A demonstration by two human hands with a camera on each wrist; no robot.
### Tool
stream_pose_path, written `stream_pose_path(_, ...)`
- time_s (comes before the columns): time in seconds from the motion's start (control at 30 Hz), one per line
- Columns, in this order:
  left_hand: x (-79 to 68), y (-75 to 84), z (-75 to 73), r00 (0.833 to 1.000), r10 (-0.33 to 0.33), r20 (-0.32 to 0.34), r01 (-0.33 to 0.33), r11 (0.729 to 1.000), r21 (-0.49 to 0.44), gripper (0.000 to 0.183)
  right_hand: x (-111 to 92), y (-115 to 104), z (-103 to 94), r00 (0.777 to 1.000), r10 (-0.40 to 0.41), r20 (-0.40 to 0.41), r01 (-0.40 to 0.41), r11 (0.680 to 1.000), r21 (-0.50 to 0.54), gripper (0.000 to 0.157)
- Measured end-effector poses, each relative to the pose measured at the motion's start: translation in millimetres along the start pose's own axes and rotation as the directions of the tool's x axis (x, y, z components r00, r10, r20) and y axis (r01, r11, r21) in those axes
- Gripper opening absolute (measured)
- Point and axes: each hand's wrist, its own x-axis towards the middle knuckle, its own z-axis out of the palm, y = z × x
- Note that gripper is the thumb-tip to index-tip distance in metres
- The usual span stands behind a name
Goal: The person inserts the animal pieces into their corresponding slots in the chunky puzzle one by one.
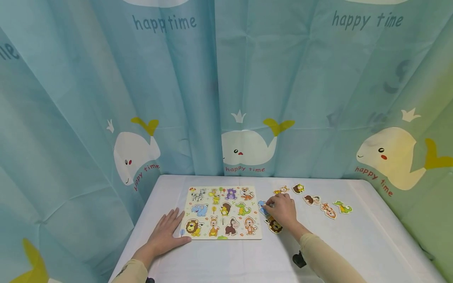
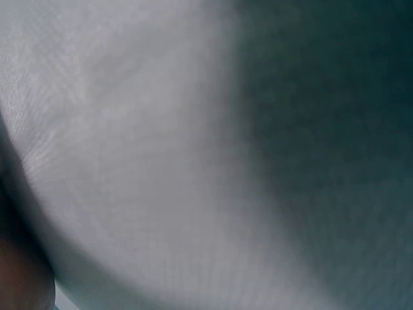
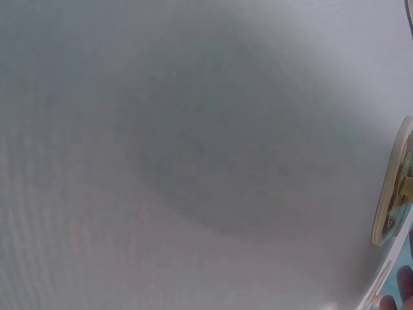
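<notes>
A white animal puzzle board (image 1: 223,238) lies on the table, printed with several cartoon animals. My left hand (image 1: 166,232) rests beside its lower left corner, fingers stretched out and thumb at the front edge. Just off the board's right side, my right hand (image 1: 283,208) pinches a blue puzzle piece (image 1: 262,208) between thumb and fingers, which cover part of it. Beneath that hand is a lion puzzle piece (image 1: 274,225), partly covered. In the right wrist view, fingertips (image 3: 405,283) show at the lower right corner, near a wooden piece with a peg (image 3: 392,187).
More loose pieces lie to the right: a kangaroo piece (image 1: 281,190), a hedgehog piece (image 1: 299,188), a brown gorilla piece (image 1: 311,200), a monkey piece (image 1: 328,211) and a green crocodile piece (image 1: 342,207). A whale-print curtain (image 1: 247,78) hangs behind the white table (image 1: 354,251).
</notes>
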Motion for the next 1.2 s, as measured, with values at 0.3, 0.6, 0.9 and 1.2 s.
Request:
stream_pose_path(0.3, -0.6, 1.0, -0.6, 1.0, 0.005, -0.006, -0.005, 1.0, -0.011, 0.107, 3.3, 0.1, 2.6, 1.0, 0.011, -0.005, -0.011, 1.0, -0.011, 0.014)
stream_pose_path(0.6, -1.6, 2.3, -1.3, 1.0, 0.0, -0.003, 0.0, 1.0, -0.012, 0.107, 6.3, 4.6, 0.3, 0.999, 0.037, 0.01, -0.037, 0.999, -0.011, 0.012)
stream_pose_path(0.9, -1.4, 1.5, -0.9, 1.0, -0.001, -0.003, 0.001, 1.0, -0.008, 0.107, 4.8, 7.1, 2.0, 0.997, 0.07, 0.022, -0.07, 0.997, 0.015, 0.013)
stream_pose_path(1.2, -0.4, 2.0, -1.1, 1.0, -0.002, -0.004, 0.002, 1.0, -0.004, 0.107, 3.2, 8.1, 3.1, 0.997, 0.08, 0.02, -0.08, 0.996, 0.041, 0.015)
